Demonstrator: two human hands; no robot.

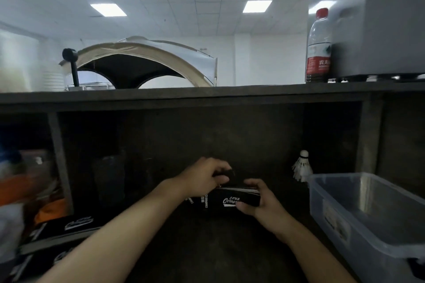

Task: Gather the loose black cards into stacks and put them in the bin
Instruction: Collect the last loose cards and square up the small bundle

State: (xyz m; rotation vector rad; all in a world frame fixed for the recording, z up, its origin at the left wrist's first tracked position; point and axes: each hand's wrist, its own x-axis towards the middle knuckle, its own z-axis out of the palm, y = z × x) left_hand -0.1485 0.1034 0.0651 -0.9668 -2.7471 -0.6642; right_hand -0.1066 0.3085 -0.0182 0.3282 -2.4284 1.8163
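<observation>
A stack of black cards (239, 197) with white lettering is held over the dark desk, in the middle of the view. My right hand (259, 200) grips the stack's right end from the side and below. My left hand (204, 177) pinches a black card at the stack's upper left edge. More black cards (78, 223) with white print lie at the lower left. The clear plastic bin (372, 213) stands at the right, a short way from my right hand.
A white shuttlecock (302, 165) stands behind the bin's near-left corner. A shelf (184, 93) runs overhead with a red-capped bottle (318, 48) and a grey box (377, 30). Blurred orange and white items (27, 190) fill the left compartment.
</observation>
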